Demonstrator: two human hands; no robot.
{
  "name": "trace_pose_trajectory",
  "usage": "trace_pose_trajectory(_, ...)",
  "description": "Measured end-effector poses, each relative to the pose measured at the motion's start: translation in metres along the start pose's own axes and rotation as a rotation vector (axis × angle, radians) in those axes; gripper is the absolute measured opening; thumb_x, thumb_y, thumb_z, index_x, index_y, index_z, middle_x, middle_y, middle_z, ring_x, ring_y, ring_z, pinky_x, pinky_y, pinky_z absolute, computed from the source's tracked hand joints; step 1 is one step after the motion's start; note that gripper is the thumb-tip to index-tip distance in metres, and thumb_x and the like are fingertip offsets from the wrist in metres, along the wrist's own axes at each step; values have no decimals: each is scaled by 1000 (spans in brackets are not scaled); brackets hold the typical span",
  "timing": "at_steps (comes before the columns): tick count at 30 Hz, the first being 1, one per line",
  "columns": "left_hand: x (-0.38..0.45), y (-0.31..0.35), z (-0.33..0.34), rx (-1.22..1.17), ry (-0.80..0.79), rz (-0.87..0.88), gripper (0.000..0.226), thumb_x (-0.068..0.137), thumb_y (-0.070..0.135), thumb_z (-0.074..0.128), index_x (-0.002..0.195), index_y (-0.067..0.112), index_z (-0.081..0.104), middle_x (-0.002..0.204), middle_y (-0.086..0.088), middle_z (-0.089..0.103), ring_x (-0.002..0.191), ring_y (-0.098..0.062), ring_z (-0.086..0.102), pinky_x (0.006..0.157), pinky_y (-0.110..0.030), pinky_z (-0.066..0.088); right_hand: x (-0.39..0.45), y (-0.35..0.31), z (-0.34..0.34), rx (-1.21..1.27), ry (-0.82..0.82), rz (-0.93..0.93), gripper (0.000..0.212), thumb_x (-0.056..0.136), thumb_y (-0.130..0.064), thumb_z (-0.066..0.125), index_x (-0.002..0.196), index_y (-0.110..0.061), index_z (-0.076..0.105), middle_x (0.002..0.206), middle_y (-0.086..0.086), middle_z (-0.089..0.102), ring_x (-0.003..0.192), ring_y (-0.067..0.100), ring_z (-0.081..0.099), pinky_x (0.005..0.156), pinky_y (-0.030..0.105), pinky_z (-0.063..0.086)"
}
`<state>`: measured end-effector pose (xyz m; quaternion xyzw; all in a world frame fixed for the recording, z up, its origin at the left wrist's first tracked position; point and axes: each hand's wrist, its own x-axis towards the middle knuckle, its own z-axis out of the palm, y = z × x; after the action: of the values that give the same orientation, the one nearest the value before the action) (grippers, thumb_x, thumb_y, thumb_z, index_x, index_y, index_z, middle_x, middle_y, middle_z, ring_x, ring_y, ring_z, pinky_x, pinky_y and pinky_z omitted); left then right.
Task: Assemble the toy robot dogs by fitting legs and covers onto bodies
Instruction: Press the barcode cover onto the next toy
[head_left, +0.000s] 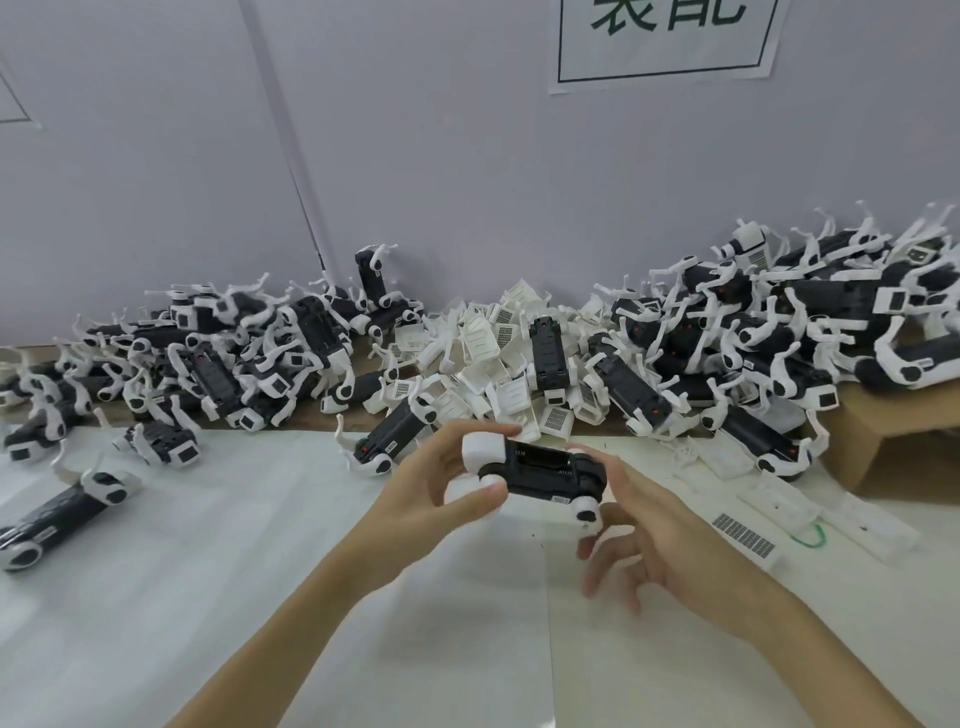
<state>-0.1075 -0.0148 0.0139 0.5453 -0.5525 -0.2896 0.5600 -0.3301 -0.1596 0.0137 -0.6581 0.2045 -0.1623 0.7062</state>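
Toy body: a black toy dog body (540, 470) with a white block at its left end, held in the air above the white table, about level, long axis running left to right.
Body detail: the top face shows an open ribbed recess; a white rounded joint with a black spot sits at the lower right corner, another white joint at the lower left.
Left hand: the left hand (441, 475) grips the white end, fingers curled over the top and thumb pressed under the lower left joint.
Right hand: the right hand (654, 530) is at the body's right end; its fingers are spread apart and loosely bent, and whether they clamp the body cannot be told, since the contact is hidden behind it.
Table: a white table (260, 597); its bare part lies below and left of the hands.
Loose parts: flat white covers (748, 538) lie on the table just right of the right hand, one with a grid of holes.
Nearby dogs: one toy dog (62, 512) lies at the left edge, well apart from the hands; another (395, 441) lies just behind the left hand.
Back pile: a heap of dogs (218, 358) on the left, white covers (483, 358) heaped in the middle, a taller heap (810, 322) on the right, all against the wall.
Right edge: a cardboard box (893, 431) under the right heap.
Wall: a grey wall with a paper sign (667, 41) at the top.
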Motion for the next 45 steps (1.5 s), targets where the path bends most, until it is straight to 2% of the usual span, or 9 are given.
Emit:
trace_pose_trajectory(7,2,-9,20,361,-21,146,85,97,28,78,162,53,28,173,30,1,161,1,5,122,-34,21,14,9,9,455,249,-93,21,94,-36,63,108,-21,66,107,24,63,91,41,63,77,39,62)
trace_pose_trajectory(13,-1,-11,48,-155,250,-306,90,67,75,79,146,55,41,142,7,63,108,-16,76,100,-30,55,15,14,14,303,295,-251,50,90,-10,71,128,-41,62,99,16,74,98,27,72,87,40,62)
trace_pose_trajectory(17,4,-13,45,-303,388,-325,83,65,68,84,136,33,59,113,-5,80,93,-27,77,118,-52,44,17,19,21,291,257,-238,65,84,-16,78,138,-44,56,118,21,72,111,25,72,96,36,59)
trace_pose_trajectory(25,2,-8,41,-194,303,-202,75,75,66,78,143,52,49,117,5,79,109,-21,76,114,-53,47,16,18,18,105,328,-183,77,75,-49,81,145,-27,53,116,10,77,110,23,74,111,45,48)
trace_pose_trajectory(29,-2,-8,37,401,171,143,80,86,72,71,156,59,34,129,20,60,111,-16,66,75,-36,66,14,7,12,277,358,-121,55,86,-52,74,115,-5,75,110,22,76,102,38,75,83,39,64)
trace_pose_trajectory(33,-3,-16,30,1006,135,334,88,79,77,76,155,48,43,139,4,36,116,-14,51,82,-36,61,8,1,2,149,364,59,61,76,-68,72,93,-10,83,98,22,78,87,42,77,65,33,63)
trace_pose_trajectory(36,-6,-17,31,804,47,385,76,83,58,85,147,29,57,151,8,45,135,-12,53,108,-29,49,6,3,3,35,341,152,66,79,-79,60,85,-17,83,86,23,77,75,41,77,51,29,57)
trace_pose_trajectory(41,-5,-10,41,262,318,134,29,82,47,78,106,31,73,100,4,77,94,-19,75,86,-24,55,9,9,5,-301,318,8,70,92,-83,26,74,-31,69,64,8,68,51,19,61,44,27,41)
trace_pose_trajectory(45,0,-6,39,-28,368,-114,35,80,63,70,95,33,79,88,-6,80,83,-26,80,86,-33,56,11,19,11,-309,238,-209,41,95,-71,45,103,-37,69,87,-8,67,83,13,66,69,26,53)
